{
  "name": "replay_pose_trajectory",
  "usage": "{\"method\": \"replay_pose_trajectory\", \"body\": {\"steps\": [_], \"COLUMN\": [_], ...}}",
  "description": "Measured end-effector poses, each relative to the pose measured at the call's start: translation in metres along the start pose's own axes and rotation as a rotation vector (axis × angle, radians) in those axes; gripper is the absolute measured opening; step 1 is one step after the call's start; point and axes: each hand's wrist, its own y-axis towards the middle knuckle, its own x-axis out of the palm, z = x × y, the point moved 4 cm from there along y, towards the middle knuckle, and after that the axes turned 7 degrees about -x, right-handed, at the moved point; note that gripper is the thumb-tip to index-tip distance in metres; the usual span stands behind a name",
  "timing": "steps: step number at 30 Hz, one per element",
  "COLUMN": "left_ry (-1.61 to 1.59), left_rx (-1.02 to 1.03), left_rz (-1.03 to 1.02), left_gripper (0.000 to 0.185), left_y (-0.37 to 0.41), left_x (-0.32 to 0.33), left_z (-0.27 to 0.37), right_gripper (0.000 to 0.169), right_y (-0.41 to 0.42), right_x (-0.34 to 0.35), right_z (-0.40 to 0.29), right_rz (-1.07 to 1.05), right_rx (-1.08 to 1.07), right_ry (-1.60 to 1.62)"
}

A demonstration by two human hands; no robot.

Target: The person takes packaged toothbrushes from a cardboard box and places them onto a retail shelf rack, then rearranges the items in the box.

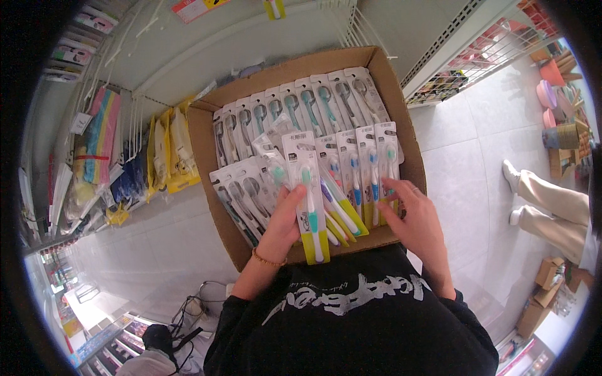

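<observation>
An open cardboard box (414, 141) stands before me, filled with rows of toothbrushes in clear blister packs (308, 101). My left hand (287, 211) grips a packaged toothbrush (310, 202) with a teal and white handle and a yellow-green lower end, thumb on its left edge. More packs lie slanted beside and behind it, and whether the same hand holds them too is unclear. My right hand (414, 214) is at the box's right side, thumb and fingers apart, touching or just over a teal toothbrush pack (389, 150). Blue-handled packs (356, 164) stand left of that one.
Store shelving with hooks holds striped towels (101, 141) and yellow packs (181, 150) at left. A white wire-basket rack (470, 61) stands upper right. Another person's legs (550, 202) are at right, near small cardboard boxes (538, 301). Bags and cables lie lower left.
</observation>
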Motion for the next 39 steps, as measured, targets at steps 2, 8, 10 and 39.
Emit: {"method": "replay_pose_trajectory", "body": {"steps": [2, 8, 10, 39], "left_ry": [0.044, 0.092, 0.071, -0.121], "left_rx": [0.004, 0.047, 0.051, 0.511], "left_rz": [0.026, -0.034, -0.046, -0.023], "left_gripper": [0.046, 0.048, 0.048, 0.053], "left_y": [-0.001, -0.005, -0.005, -0.073], "left_x": [0.001, 0.018, 0.019, -0.023], "left_z": [0.001, 0.009, 0.010, 0.081], "right_gripper": [0.033, 0.023, 0.022, 0.026], "right_y": [0.004, 0.016, 0.020, 0.079], "right_x": [0.008, 0.034, 0.039, 0.048], "right_z": [-0.008, -0.016, -0.017, -0.046], "right_rz": [-0.075, -0.202, -0.214, -0.320], "right_rx": [-0.072, -0.177, -0.216, -0.130], "right_ry": [0.183, 0.237, 0.241, 0.768]}}
